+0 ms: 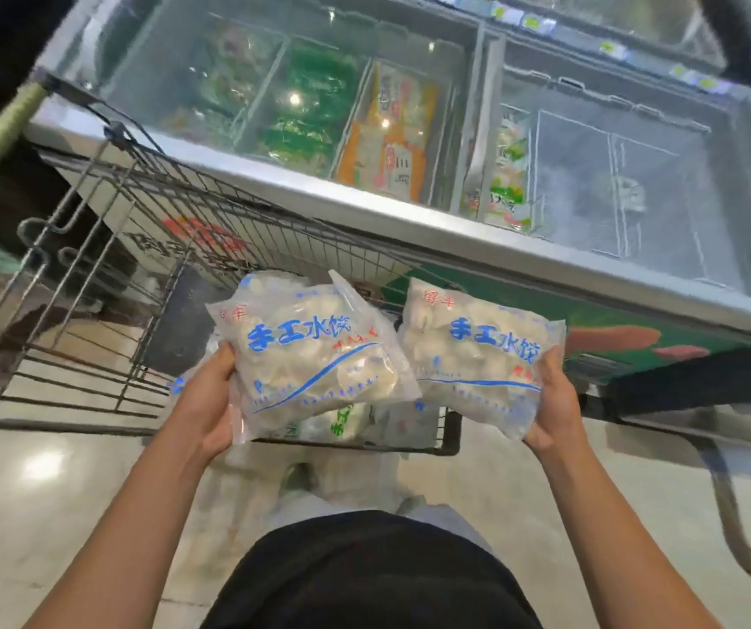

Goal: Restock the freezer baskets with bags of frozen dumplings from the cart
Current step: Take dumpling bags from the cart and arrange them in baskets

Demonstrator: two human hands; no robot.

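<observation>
My left hand (208, 397) grips a clear bag of frozen dumplings with blue lettering (314, 351) by its left edge. My right hand (552, 401) grips a second, matching dumpling bag (478, 356) by its right edge. I hold both bags side by side above the wire cart (146, 247). More dumpling bags (355, 422) lie in the cart beneath them. Beyond the cart stands the chest freezer (410, 220) with glass lids over its baskets. A pale wire basket (636, 183) at the right of the freezer looks frosty, with little in it.
The freezer's left compartments hold green packs (310, 106) and orange-and-white packs (391, 133) under glass. A dark cart handle and frame (727, 483) reach in from the right. Shiny pale floor (46, 492) lies around my legs.
</observation>
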